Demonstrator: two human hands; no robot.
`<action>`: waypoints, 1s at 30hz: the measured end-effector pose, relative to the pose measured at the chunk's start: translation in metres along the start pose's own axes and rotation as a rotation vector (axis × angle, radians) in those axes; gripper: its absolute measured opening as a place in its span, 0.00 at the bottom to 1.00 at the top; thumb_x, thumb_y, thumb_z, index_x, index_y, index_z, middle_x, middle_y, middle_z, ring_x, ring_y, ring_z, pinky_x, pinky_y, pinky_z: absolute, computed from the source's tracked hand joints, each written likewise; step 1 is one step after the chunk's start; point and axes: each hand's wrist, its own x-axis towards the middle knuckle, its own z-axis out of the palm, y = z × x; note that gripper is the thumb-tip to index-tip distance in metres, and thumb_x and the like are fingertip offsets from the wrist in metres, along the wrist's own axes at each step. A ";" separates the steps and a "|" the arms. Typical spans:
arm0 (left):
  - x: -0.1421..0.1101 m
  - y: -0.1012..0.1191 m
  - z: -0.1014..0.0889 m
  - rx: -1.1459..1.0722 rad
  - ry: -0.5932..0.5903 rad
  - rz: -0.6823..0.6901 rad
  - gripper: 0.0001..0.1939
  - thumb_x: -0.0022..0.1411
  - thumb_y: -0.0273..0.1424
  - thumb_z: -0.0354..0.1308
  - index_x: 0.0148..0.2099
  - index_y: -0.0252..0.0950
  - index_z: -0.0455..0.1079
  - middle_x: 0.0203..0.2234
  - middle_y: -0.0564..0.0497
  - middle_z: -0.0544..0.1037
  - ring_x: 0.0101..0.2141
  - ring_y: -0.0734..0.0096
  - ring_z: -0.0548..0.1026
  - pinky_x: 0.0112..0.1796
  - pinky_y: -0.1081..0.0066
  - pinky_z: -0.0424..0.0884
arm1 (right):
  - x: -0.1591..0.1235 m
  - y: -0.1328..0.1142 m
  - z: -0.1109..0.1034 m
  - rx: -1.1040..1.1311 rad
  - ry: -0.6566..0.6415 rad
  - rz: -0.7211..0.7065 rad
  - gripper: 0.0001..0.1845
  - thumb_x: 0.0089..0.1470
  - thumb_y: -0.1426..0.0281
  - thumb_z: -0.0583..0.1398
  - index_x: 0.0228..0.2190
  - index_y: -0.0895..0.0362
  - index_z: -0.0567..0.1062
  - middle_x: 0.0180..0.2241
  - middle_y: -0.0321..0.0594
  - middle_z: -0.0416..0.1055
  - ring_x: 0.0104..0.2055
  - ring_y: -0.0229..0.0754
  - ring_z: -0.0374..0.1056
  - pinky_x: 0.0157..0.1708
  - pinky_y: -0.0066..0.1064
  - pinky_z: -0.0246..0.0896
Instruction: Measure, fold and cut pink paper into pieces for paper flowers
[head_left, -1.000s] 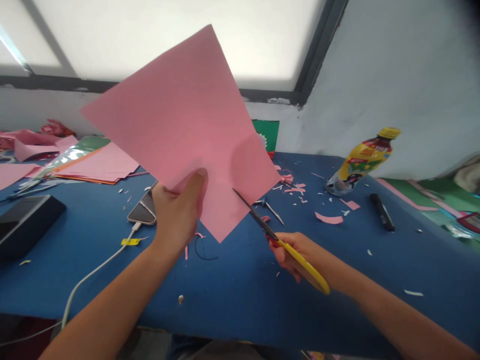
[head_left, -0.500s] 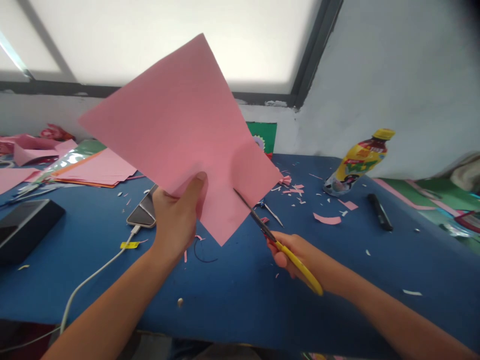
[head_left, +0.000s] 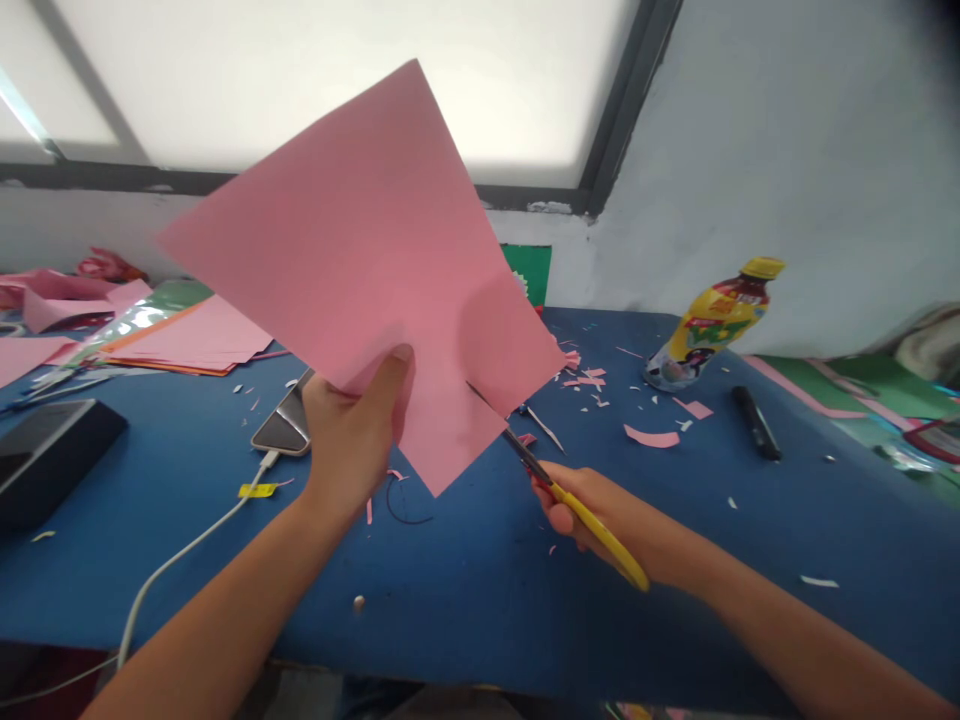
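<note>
A square sheet of pink paper [head_left: 360, 220] is held up over the blue table, one corner pointing down. My left hand [head_left: 356, 430] pinches its lower left edge, the thumb lying on the near face. My right hand [head_left: 589, 505] grips a pair of scissors [head_left: 596, 530] with yellow handles and dark blades. The blades reach up and to the left into the paper at its lower right edge, with one dark tip showing on the near face. My right fingers are partly hidden behind the handles.
On the blue table [head_left: 465, 600] lie paper scraps [head_left: 651, 437], a phone [head_left: 285, 425] on a white cable, a black marker [head_left: 756, 423] and a stack of coloured paper [head_left: 199, 340]. A drink bottle [head_left: 709, 325] stands near the wall. A dark box [head_left: 56, 460] sits at left.
The paper's right part has shifted slightly right and its bottom corner slightly left, around the scissor blades. Both hands stay nearly in place.
</note>
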 end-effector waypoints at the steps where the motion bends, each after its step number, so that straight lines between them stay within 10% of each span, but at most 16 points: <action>1: 0.000 0.000 0.000 0.019 0.004 0.009 0.06 0.48 0.34 0.64 0.29 0.39 0.73 0.28 0.52 0.76 0.30 0.69 0.74 0.29 0.73 0.70 | -0.001 -0.002 0.000 -0.007 0.001 -0.002 0.18 0.48 0.54 0.56 0.25 0.55 0.57 0.20 0.31 0.62 0.18 0.31 0.52 0.16 0.22 0.47; 30: -0.013 0.002 0.002 0.064 -0.151 -0.092 0.08 0.50 0.34 0.62 0.32 0.35 0.73 0.29 0.51 0.75 0.31 0.65 0.74 0.30 0.70 0.72 | 0.019 0.043 0.016 0.221 0.092 -0.020 0.14 0.46 0.57 0.59 0.28 0.55 0.65 0.19 0.33 0.65 0.19 0.35 0.59 0.15 0.24 0.47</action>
